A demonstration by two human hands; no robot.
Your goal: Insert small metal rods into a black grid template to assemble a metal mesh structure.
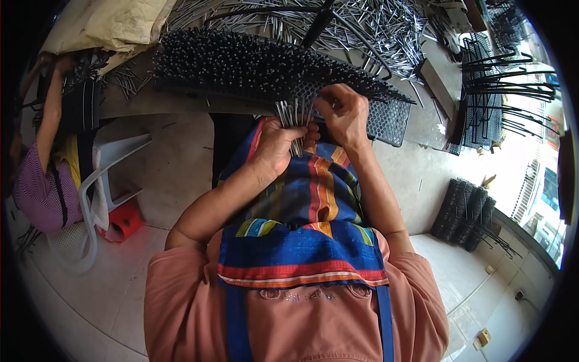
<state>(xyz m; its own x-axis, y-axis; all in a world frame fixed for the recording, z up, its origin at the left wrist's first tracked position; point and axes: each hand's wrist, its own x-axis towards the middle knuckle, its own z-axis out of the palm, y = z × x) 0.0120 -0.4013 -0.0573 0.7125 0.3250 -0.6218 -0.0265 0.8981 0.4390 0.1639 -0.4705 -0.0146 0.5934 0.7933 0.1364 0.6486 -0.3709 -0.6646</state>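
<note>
A bundle of thin metal rods [294,114] stands upright in my left hand [278,142], its fingers and thumb wrapped round the lower part. Just right of the bundle's top is my right hand [345,114], fingers curled in toward the thumb and slightly blurred. Whatever it pinches, if anything, is too smeared to make out. Beyond both hands lies a long black perforated tray [386,123], with bare holes at its near right part. Densely packed upright rods [235,63] with dark shafts and shiny tips fill its left and far parts.
Loose metal rods [386,30] heap across the table behind the tray, around a black bar frame [319,24]. A tan sack [108,27] is at far left. Another person's arm [51,114] shows there, beside a white plastic chair [90,199]. Black wire racks [461,211] stand at right.
</note>
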